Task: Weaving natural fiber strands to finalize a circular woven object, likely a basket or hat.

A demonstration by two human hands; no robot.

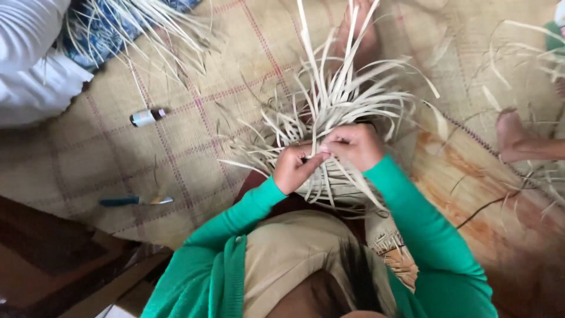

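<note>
The woven piece (329, 182) rests on the person's lap, directly under both hands. Its loose pale strips (335, 88) fan upward and away from the body, long axes pointing forward. The left hand (294, 168) pinches one strip between thumb and fingers. The right hand (353, 146) is closed on neighbouring strips, touching the left. No container is visible. On the floor mat (176, 147), well apart to the left, lie a small bottle (147, 116) and a blue-handled knife (135, 201).
</note>
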